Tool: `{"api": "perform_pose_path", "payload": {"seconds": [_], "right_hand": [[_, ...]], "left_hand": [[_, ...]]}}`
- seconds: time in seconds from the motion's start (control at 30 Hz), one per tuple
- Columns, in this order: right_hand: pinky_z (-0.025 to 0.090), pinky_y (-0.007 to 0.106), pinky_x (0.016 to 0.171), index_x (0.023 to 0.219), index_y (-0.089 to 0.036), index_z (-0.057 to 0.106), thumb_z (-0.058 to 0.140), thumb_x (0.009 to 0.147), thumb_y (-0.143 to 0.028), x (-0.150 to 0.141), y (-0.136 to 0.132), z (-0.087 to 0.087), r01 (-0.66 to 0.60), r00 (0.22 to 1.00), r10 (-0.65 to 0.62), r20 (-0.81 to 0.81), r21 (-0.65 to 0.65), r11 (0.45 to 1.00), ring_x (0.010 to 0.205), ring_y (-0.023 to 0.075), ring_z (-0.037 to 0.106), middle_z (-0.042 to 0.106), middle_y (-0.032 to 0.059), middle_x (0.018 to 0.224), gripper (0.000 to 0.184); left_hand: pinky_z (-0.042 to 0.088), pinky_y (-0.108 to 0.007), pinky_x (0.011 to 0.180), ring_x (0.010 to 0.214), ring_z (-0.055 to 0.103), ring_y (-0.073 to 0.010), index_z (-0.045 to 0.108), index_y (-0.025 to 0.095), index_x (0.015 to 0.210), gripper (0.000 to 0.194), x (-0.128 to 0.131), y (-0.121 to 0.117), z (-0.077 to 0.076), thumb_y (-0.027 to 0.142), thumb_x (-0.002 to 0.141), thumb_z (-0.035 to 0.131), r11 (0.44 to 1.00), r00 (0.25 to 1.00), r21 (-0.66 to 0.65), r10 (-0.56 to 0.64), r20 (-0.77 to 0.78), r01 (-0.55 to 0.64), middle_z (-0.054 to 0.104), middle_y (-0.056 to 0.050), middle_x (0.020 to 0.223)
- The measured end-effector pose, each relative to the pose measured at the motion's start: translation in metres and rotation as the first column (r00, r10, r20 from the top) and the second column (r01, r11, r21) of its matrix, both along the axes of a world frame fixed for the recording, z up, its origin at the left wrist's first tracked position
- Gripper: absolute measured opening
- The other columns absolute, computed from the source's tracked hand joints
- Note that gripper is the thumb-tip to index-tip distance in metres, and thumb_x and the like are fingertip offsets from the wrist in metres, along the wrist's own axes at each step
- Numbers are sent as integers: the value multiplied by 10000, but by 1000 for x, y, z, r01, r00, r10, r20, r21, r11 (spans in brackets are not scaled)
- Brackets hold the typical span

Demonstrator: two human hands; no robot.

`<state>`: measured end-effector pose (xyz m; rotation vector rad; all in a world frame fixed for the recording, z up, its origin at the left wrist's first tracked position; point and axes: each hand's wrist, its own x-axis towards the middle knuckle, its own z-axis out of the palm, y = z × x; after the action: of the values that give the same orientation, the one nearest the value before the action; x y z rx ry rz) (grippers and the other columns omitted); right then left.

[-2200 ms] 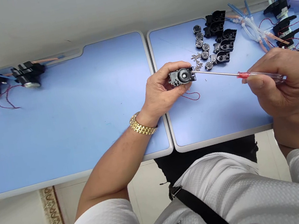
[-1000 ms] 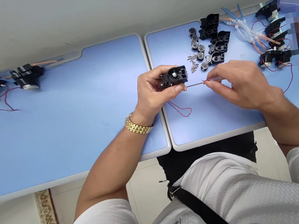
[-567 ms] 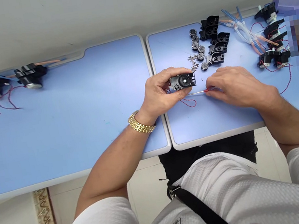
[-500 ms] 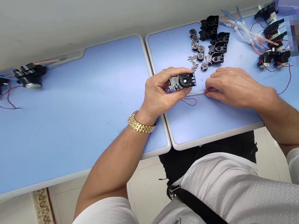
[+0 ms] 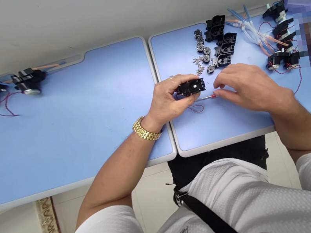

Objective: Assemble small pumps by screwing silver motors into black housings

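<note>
My left hand (image 5: 167, 99), wearing a gold watch, is closed around a small black motor assembly (image 5: 191, 87) with a round wheel and a pale centre on its upper face. A red wire loop (image 5: 197, 108) hangs out below it onto the table. Just right of it, a screwdriver (image 5: 206, 97) with a thin metal shaft and red handle lies on the blue tabletop. Over the handle's end is my right hand (image 5: 245, 85), thumb and forefinger apart, with nothing visible between them. Part of the handle is hidden by the hand.
Small screws (image 5: 199, 65) lie in a loose pile beyond my hands. Round black rollers (image 5: 200, 47) and black housings (image 5: 222, 41) stand in columns behind. Clear and orange tubes (image 5: 251, 32) and wired motor units (image 5: 283, 59) sit to the right; more units (image 5: 30, 81) are far left.
My right hand has loosened from the screwdriver handle, its thumb and forefinger spreading apart. The motor assembly has tilted slightly in my left hand, showing more of its black face.
</note>
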<state>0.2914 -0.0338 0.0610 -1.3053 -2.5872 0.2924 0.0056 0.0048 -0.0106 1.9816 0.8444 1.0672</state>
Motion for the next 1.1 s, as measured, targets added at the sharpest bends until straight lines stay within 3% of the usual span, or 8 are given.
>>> {"api": "perform_pose_path", "payload": {"seconds": [0.17,0.37,0.63,0.97,1.1], "right_hand": [[591,416,861,1138,-270,829,670,1194,-307,-7,-4,-2,31,949,40,-311,219,975,955,236,774,860,46,1057,173],[584,375,799,1172,-270,816,720,1183,-246,-22,-9,-18,-44,911,210,-356,422,906,846,188,709,834,16,999,99],[516,396,781,1015,-273,756,652,1198,-225,-24,-11,-27,-43,950,158,-268,392,919,810,196,598,724,5,889,216],[475,404,754,979,-272,627,691,1145,-123,-31,-11,-28,-28,942,205,-265,548,836,800,215,491,644,-2,844,232],[476,412,757,975,-279,634,670,1160,-149,-32,-13,-28,-2,946,175,-274,535,845,801,223,504,639,2,834,229]], "left_hand": [[709,-327,964,1024,894,-212,919,252,1317,374,3,-5,1,391,970,919,999,999,33,-16,-43,18,947,-55,1216],[706,-318,978,987,897,-199,913,254,1307,321,6,-12,2,391,1017,891,992,996,103,-62,-57,67,948,-46,1175],[702,-306,954,965,886,-185,905,239,1326,309,10,-18,5,353,1046,843,986,994,152,-61,-85,74,943,-43,1135],[695,-315,974,975,885,-197,909,232,1316,330,11,-24,9,406,1046,830,996,988,88,-11,-151,25,943,-49,1140],[708,-319,972,972,891,-198,909,230,1305,322,14,-26,10,398,1039,839,996,994,90,-3,-111,14,948,-53,1181]]}}
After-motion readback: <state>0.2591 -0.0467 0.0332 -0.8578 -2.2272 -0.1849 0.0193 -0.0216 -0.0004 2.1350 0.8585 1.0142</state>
